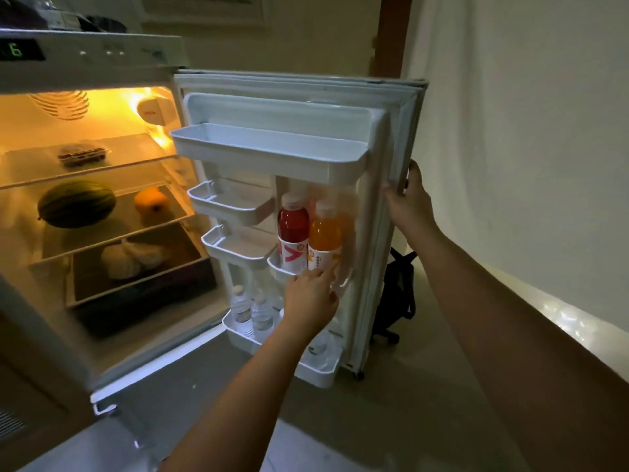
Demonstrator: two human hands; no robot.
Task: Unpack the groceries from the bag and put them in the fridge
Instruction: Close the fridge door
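Fridge door (pixel 374 206): it stood wide open, and all places here are told from it.
Right hand (pixel 410 199): it held the outer edge of the fridge door, fingers curled around the rim.
Left hand (pixel 311 298): it reached to the front of a small door pocket, fingers loosely spread and touching the low part of the orange bottle. It was not wrapped around anything.
Red bottle (pixel 292 233): it stood upright in the middle pocket of the fridge door, with a white cap and a white label.
Orange bottle (pixel 325 235): it stood upright in the same pocket, touching the red bottle, on the side nearer the door's outer edge.
Water bottles (pixel 252 310): clear ones stood in the bottom pocket of the fridge door, below the two colored drinks.
Top door shelf (pixel 269 148): a long white tray ran across the upper part of the fridge door.
Melon (pixel 76 203): a green striped one lay on a glass shelf inside the fridge, well away from the fridge door.
Orange fruit (pixel 151 201): it sat on the same shelf as the melon, nearer the fridge door.
Berry box (pixel 81 155): a small clear box sat one shelf higher, far from the fridge door.
White bag (pixel 131 257): a tied bag lay on the shelf below the melon.
Backpack (pixel 396 291): a dark one sat on the floor behind the fridge door.
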